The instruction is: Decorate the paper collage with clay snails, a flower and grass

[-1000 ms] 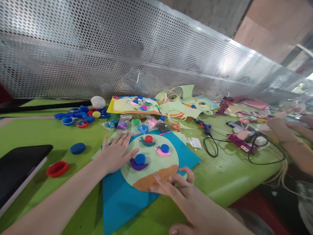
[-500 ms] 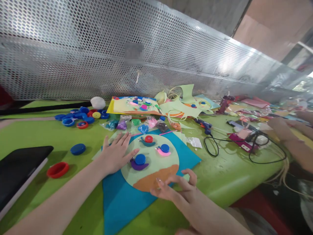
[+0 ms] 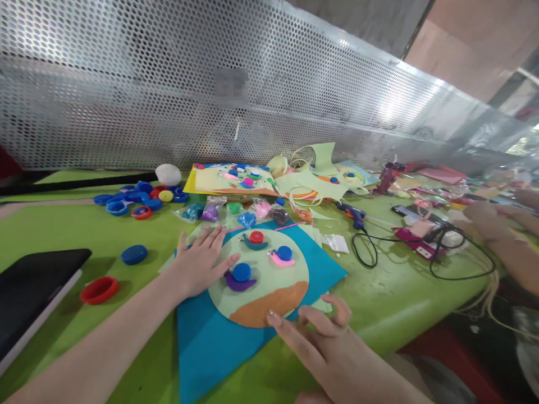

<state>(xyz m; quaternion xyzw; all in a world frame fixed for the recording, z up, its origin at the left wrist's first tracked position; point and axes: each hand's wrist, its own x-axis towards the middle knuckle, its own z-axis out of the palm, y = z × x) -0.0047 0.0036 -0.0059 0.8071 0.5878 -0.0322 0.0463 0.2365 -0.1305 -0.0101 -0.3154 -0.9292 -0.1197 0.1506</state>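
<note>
One wide-spread left hand lay flat on the left edge of the pale green disc, gripping nothing! Low on that disc sat the orange patch, and the right hand, loosely fanned with nothing visibly held, met its lower edge with one finger! Light strokes along there looked wisest, left thumb clear of the purple snail

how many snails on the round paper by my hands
3: teal snail near the far edge, pink snail at right, purple snail beside the left hand. That hand covers some of the paper, possibly hiding more.
</note>
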